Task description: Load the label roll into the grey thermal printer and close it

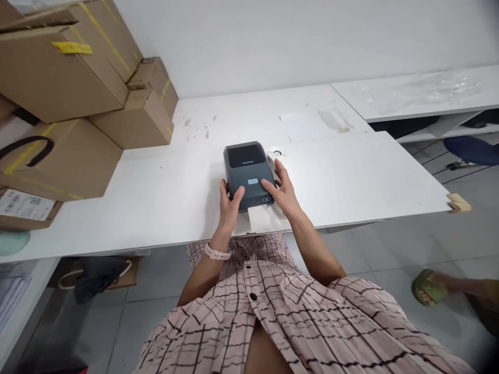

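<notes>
A dark blue-grey label printer (249, 176) with a black top window sits on the white table (163, 202) in front of me. From its front edge, a strip of white label paper (259, 218) hangs out toward me. My left hand (230, 205) grips the printer's left side, thumb on the top near the front corner. On the opposite side, my right hand (286, 192) holds it, with the thumb on the top beside a light rectangular button. Just beyond my right fingers lies a small white roll (276, 155), partly hidden by the printer.
Cardboard boxes (97, 67) with yellow tape are stacked on the table's left. A white wall (273, 41) stands behind. The table's right corner has a tan guard (459, 203). Clear plastic (448, 88) lies on the far-right shelf. Another person's sandalled foot (429, 287) is on the right.
</notes>
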Available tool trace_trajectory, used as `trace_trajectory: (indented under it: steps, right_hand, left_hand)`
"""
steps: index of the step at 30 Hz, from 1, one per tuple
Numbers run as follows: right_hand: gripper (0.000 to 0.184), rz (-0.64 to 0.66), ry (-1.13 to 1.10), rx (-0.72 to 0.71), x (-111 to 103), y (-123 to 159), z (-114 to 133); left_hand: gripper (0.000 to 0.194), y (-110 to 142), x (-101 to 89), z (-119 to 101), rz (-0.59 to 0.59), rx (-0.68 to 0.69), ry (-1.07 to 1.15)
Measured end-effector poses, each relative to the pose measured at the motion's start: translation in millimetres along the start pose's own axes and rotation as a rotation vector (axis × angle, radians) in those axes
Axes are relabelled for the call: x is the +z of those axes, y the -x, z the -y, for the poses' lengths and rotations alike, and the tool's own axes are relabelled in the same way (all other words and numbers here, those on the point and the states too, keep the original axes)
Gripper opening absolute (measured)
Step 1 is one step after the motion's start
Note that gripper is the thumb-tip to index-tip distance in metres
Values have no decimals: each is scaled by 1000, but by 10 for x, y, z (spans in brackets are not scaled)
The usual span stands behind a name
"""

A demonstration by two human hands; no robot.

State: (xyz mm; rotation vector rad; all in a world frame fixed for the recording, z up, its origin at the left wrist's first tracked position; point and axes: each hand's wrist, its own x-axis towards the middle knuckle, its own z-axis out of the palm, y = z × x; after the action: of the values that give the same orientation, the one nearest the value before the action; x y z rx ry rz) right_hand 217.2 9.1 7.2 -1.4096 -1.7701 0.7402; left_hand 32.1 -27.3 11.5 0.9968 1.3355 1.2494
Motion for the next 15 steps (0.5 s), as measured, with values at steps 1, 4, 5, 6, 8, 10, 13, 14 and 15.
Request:
trace_trajectory:
  steps: [1,4,5,6,8,10,13,14,15]
  right_hand:
    - [86,5,-47,26,24,-6,-43]
    - [86,109,-166,66,75,-16,-141]
    - [86,154,-200,80,85,-15,-159]
    - [86,183,-244,98,91,-11,-166]
    - [92,176,-377,151,90,4,-146]
    - [99,119,-534,221,77,24,-91]
    - [101,41,-692,320,67,55,-4]
    - [99,17,-719,333,71,64,15]
    - [97,-7,-736,332,79,71,25]
  left_hand:
    - [102,-14,8,12,5,2,-1]
    - [96,-28,9,38,12,10,8]
    - [93,-28,8,39,14,20,16]
    - [89,-28,9,39,19,34,26]
    - [81,-28,15,40,25,68,46]
    - [78,-27,27,50,20,97,61]
    - [77,-23,45,89,10,118,80]
    - [77,-24,51,104,3,121,82]
    - [77,-28,56,119,-9,124,78]
